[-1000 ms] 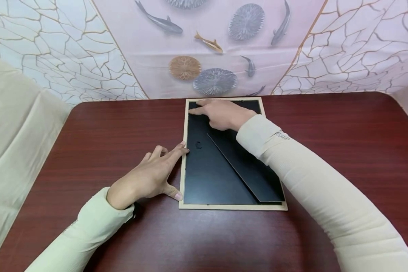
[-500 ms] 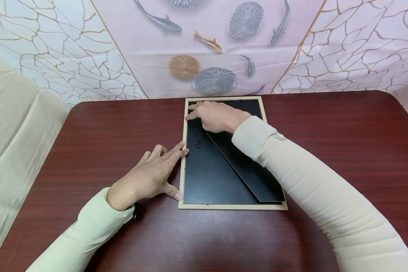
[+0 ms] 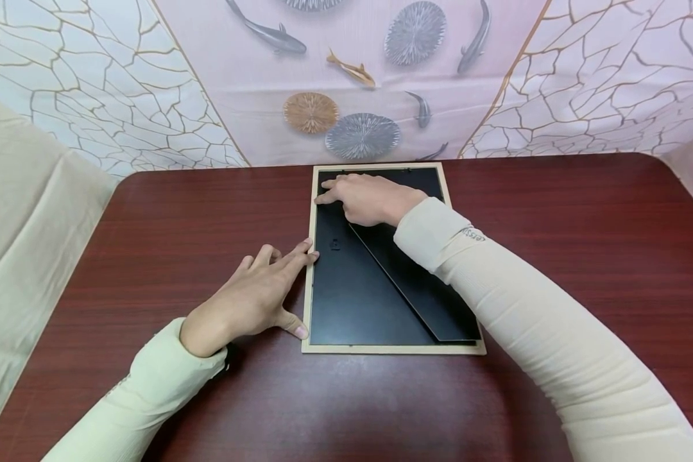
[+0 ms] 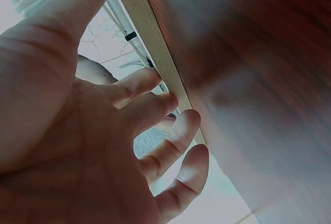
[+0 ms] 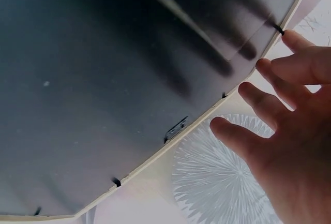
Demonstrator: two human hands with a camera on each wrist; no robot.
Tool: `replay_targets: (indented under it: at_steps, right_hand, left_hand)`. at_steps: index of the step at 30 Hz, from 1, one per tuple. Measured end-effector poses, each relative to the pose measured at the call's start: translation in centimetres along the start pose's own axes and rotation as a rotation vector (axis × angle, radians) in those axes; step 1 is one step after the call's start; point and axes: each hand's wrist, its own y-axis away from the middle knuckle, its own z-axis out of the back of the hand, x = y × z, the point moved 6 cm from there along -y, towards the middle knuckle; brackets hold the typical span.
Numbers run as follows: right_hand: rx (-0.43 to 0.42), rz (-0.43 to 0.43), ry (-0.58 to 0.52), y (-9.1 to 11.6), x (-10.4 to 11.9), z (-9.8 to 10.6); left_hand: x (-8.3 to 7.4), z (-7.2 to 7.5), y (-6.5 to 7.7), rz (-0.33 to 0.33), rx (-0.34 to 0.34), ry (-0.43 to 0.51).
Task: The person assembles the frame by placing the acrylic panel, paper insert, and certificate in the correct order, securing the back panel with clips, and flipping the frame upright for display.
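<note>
A picture frame [image 3: 308,295] with a light wooden rim lies face down, its black backing board [image 3: 358,301] showing. A flat easel leg [image 3: 424,295] slants across the board. My left hand [image 3: 248,298] rests by the left rim, fingers spread, thumb at the lower left corner and fingertips touching the edge. My right hand [image 3: 372,197] reaches over the upper left part of the board, with extended fingers at the left rim. In the right wrist view, a fingertip touches a small black tab [image 5: 279,28] at the rim. Neither hand grips anything visible.
The frame lies on a dark red wooden table [image 3: 208,212], near its far edge. Several black tabs, one [image 5: 117,182] among them, line the rim, with a small hanger [image 5: 176,129] nearby. A patterned cloth [image 3: 358,77] hangs behind the table.
My right hand has slid slightly toward me along the left rim, then stays nearly still over the last half second. The left hand and frame hold their places.
</note>
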Motion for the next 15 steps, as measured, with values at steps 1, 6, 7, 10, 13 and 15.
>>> replay_targets:
  at_steps: [1,6,7,10,13,15]
  right_hand:
    - [0.002,-0.005,-0.004,0.05,-0.09,-0.04]
    - [0.019,-0.02,-0.022,0.17,-0.45,-0.28]
    - [0.023,-0.021,-0.022,0.19,-0.48,-0.32]
    - [0.039,-0.032,-0.031,0.21,-0.59,-0.43]
    - [0.064,-0.05,-0.04,0.25,-0.65,-0.52]
    - [0.084,-0.062,-0.048,0.24,-0.72,-0.58]
  left_hand:
    - [-0.01,-0.01,-0.02,0.0,0.0,0.001]
    - [-0.06,0.0,-0.01,0.007,0.002,0.003]
    - [-0.05,0.01,-0.01,0.008,0.002,0.003]
    - [-0.02,0.05,0.01,0.01,0.002,0.005]
    - [0.0,0.01,-0.03,0.006,0.003,0.009]
    - [0.0,-0.04,-0.06,0.001,0.001,0.01]
